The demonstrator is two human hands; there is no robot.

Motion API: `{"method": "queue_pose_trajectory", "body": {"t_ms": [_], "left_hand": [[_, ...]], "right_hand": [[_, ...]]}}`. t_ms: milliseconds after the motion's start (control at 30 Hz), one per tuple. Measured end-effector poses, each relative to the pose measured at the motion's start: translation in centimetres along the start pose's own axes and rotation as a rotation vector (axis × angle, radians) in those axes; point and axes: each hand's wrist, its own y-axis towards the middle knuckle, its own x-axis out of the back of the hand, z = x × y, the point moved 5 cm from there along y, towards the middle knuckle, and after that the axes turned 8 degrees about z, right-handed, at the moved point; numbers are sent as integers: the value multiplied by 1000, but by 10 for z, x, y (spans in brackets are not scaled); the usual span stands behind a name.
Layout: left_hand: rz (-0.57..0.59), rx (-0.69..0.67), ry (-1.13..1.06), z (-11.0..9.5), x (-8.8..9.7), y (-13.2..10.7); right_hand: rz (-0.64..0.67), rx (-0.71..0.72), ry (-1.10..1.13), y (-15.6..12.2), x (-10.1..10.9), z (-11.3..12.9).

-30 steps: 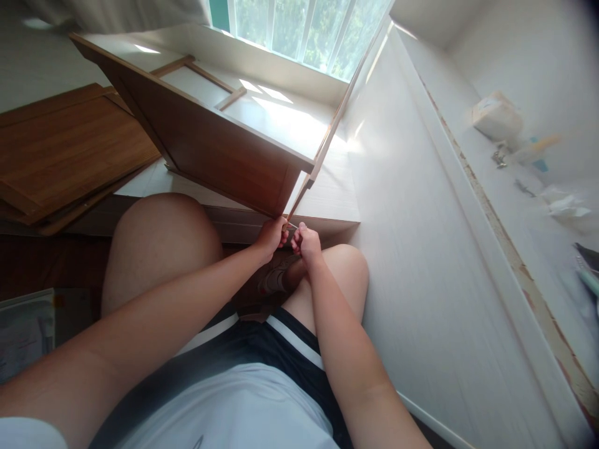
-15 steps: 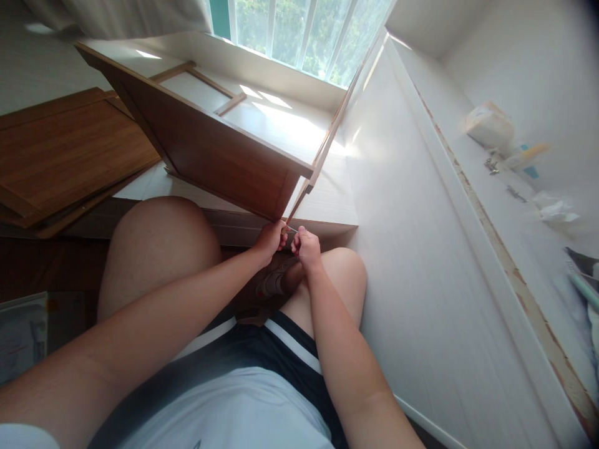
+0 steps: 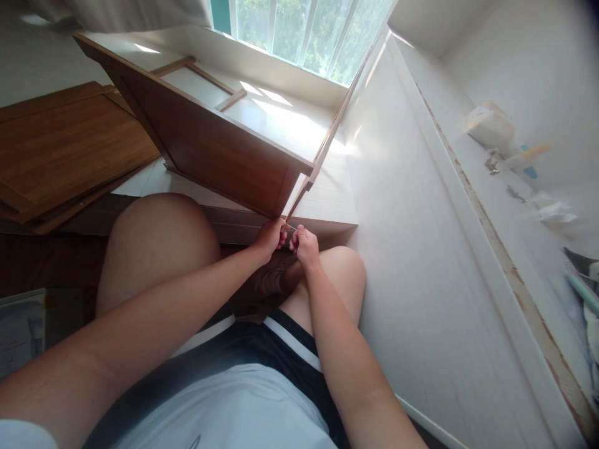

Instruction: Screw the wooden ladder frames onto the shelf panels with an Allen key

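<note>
My right hand (image 3: 306,245) edges in now, a shade closer to my left hand (image 3: 270,238) than half a second ago, and the visible bit of thin rod (image 3: 291,227) between them looks shorter! My view's swung slightly right over the second: the pale-rimmed box (image 3: 28,293) slips further out at lower left, while more of the dark item (image 3: 579,260) slides in at far right. And the big wooden panel (image 3: 196,134) rides up in frame since half a second back.
</note>
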Motion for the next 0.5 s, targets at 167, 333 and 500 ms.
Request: {"method": "queue_pose_trajectory", "body": {"t_ms": [167,333,500], "left_hand": [[8,-9,-9,0,1,0],[9,-16,-16,0,1,0],[10,-16,-20,0,0,0]], "right_hand": [[-9,16,-33,1,-2,-1],[-88,141,-239,-4,1,9],[-91,150,-299,-6,1,10]]}}
